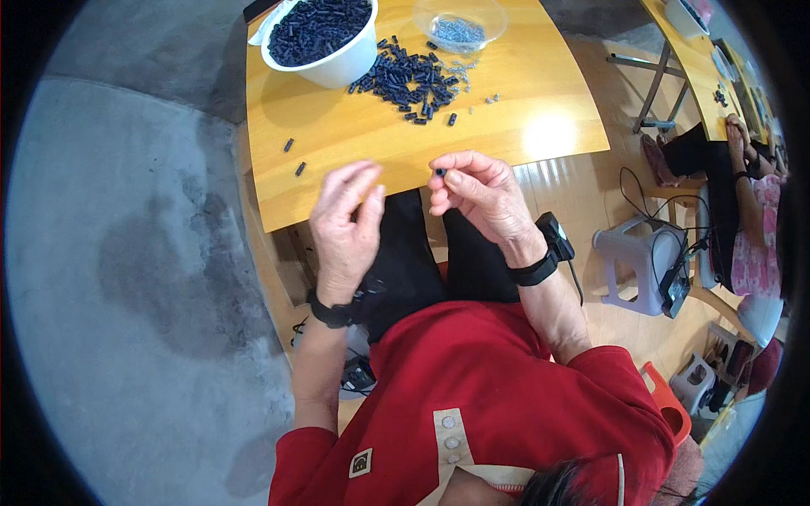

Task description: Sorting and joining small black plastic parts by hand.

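My right hand (481, 198) pinches a small black plastic sleeve (440, 172) between thumb and fingertips, just above the near edge of the wooden table (523, 93). My left hand (346, 223) is raised to its left, slightly blurred, with the thumb apart from the fingers and nothing visible in it. Ahead of both hands lies a loose pile of black sleeves (413, 84). Small clear pieces (460, 74) are scattered at the pile's right side. Two single black sleeves (300, 169) rest on the table beyond my left hand.
At the far left a white tub (350, 63) is heaped with black sleeves. A clear shallow bowl (485, 17) of small clear pieces stands beside it. To the right are a pale plastic stool (629, 261), dark cables, and another person (751, 202) seated at a second table (696, 63).
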